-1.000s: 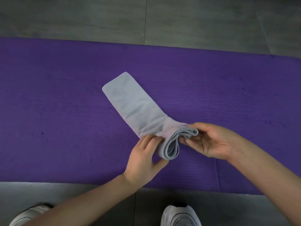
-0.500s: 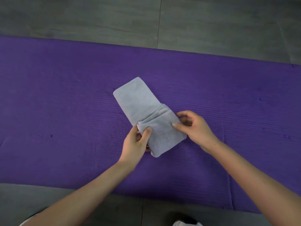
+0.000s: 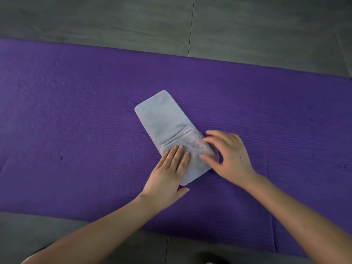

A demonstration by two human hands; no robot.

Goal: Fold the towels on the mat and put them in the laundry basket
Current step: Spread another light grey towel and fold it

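The pale grey towel (image 3: pixel 163 119) lies folded in a long strip on the purple mat (image 3: pixel 76 111), slanting away from both hands, its near end doubled over and lying under them. The left hand (image 3: pixel 169 174) rests flat on the near left part of that fold, fingers straight and close together, thumb out on the mat. The right hand (image 3: pixel 228 157), slightly blurred, sits at the fold's right edge with fingers spread and loosely bent, fingertips touching the cloth without gripping it. Grey floor (image 3: pixel 133 20) lies beyond the mat.
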